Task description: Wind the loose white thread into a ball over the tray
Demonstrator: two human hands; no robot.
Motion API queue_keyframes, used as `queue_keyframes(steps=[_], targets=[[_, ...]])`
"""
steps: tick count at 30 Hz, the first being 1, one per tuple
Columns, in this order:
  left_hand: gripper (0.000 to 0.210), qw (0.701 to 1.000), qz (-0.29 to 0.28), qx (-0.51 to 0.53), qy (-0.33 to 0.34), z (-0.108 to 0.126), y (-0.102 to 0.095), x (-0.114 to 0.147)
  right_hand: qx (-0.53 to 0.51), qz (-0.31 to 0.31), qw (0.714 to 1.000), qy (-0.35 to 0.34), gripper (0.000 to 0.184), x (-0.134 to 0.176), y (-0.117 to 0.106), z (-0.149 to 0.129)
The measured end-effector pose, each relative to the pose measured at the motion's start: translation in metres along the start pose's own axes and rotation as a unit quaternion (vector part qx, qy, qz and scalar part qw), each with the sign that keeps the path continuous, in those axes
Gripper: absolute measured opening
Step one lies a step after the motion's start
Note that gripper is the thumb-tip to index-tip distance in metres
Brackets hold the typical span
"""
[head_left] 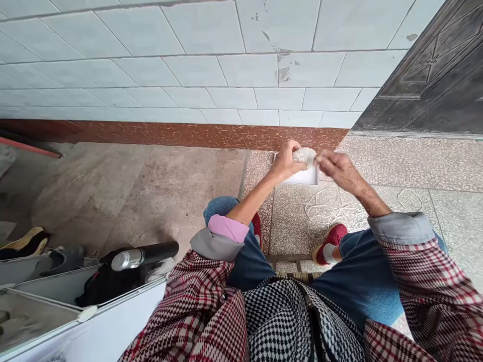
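Note:
My left hand (285, 162) is wrapped round a rounded white bundle that looks like a wound ball of cord (305, 156). Close against the right side of the bundle is my right hand (336, 167), its fingers pinched together and slightly blurred. What is between those fingers is too small to make out. Below both hands a shallow white tray or box (307, 177) rests on the floor, partly hidden by the left hand. Loose white cord (335, 211) lies in tangled loops on the tiles under my right forearm.
A tiled wall (199, 75) with a red-brown base strip rises just beyond the hands. At the right is a dark panelled door (433, 75). A divided white container (124, 311) at lower left holds a black cylinder with a silver end (151, 254). My red shoes (332, 239) flank the work area.

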State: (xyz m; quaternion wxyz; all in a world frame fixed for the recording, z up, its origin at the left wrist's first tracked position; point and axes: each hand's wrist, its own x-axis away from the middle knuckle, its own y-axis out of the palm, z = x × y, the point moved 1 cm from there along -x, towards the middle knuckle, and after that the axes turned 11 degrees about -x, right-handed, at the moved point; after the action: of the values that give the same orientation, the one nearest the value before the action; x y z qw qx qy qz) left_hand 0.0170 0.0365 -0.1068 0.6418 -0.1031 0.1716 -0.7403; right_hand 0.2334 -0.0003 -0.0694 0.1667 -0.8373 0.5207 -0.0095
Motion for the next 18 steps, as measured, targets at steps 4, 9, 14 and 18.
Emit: queue_keyframes(steps=[4,9,14,18], targets=[[0.052,0.977,-0.174,0.122,-0.016,0.012,0.004,0.012,0.014,0.078,0.997,0.004,0.064,-0.011,-0.022,0.016],[0.062,0.928,-0.138,0.338,-0.070,0.017,0.009,0.009,-0.026,0.011,0.997,0.072,0.064,-0.002,0.000,0.036],[0.056,0.913,-0.130,0.377,-0.084,0.020,-0.001,0.003,-0.094,-0.060,0.985,0.131,0.053,0.000,0.008,0.026],[0.049,0.910,0.066,0.405,-0.059,0.016,-0.060,-0.018,-0.075,-0.043,0.980,0.180,0.049,0.016,-0.016,0.011]])
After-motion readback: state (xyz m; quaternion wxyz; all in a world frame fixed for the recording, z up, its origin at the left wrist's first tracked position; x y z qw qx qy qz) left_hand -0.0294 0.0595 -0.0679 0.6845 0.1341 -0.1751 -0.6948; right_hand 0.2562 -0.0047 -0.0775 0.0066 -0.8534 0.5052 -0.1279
